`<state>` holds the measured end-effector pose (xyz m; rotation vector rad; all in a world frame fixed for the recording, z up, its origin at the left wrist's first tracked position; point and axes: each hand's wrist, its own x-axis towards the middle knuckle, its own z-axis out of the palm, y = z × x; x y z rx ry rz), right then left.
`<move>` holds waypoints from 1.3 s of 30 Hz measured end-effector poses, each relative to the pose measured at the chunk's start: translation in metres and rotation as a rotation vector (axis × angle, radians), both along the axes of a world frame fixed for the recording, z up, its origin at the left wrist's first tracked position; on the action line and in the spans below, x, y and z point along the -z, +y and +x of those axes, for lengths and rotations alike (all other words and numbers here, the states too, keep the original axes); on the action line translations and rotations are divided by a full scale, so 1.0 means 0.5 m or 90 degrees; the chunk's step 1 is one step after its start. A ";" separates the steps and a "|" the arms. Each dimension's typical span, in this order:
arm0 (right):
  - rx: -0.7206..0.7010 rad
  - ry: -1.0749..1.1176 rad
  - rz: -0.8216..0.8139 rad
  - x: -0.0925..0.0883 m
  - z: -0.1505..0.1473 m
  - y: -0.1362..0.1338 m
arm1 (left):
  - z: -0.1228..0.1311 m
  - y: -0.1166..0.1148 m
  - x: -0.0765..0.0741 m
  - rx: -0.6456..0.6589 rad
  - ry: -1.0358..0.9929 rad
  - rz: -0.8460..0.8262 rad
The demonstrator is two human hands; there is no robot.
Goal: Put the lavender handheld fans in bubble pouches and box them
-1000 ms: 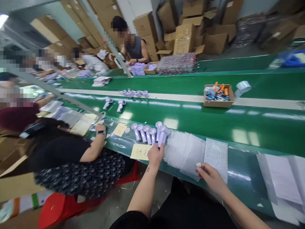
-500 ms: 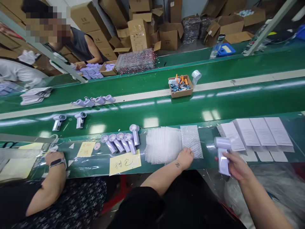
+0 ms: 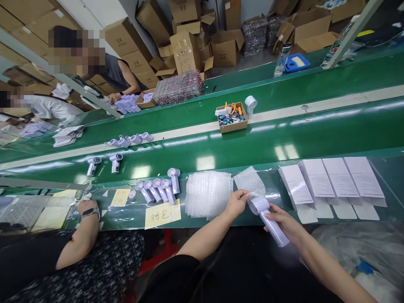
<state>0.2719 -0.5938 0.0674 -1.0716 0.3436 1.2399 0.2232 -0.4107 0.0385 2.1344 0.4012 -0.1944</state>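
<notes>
My right hand (image 3: 282,219) is closed around the handle of a lavender handheld fan (image 3: 272,225), tilted with its round head toward my left hand. Pinched in my left hand (image 3: 237,201) is the near edge of a clear bubble-wrap bag (image 3: 251,181), which lifts off the bench beside the fan's head. A stack of bubble-wrap bags (image 3: 208,194) lies just left of that. Farther left, several lavender fans (image 3: 157,188) rest in a row behind a yellow paper note (image 3: 162,214) with handwriting.
White boxes (image 3: 318,179) with open flaps stand at right. Beyond the bench, a green conveyor (image 3: 176,152) carries more fans (image 3: 115,162) and a small carton of parts (image 3: 235,126). A co-worker's arm (image 3: 85,235) is at left; another person (image 3: 121,73) works across the line.
My right hand has brought the fan leftward, close to my left hand. My left hand has gripped the single bubble-wrap bag and raised its near edge, turning it.
</notes>
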 end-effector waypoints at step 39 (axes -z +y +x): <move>-0.711 -0.872 -0.122 -0.162 0.167 -0.049 | 0.016 0.011 -0.160 -0.012 -0.101 -0.112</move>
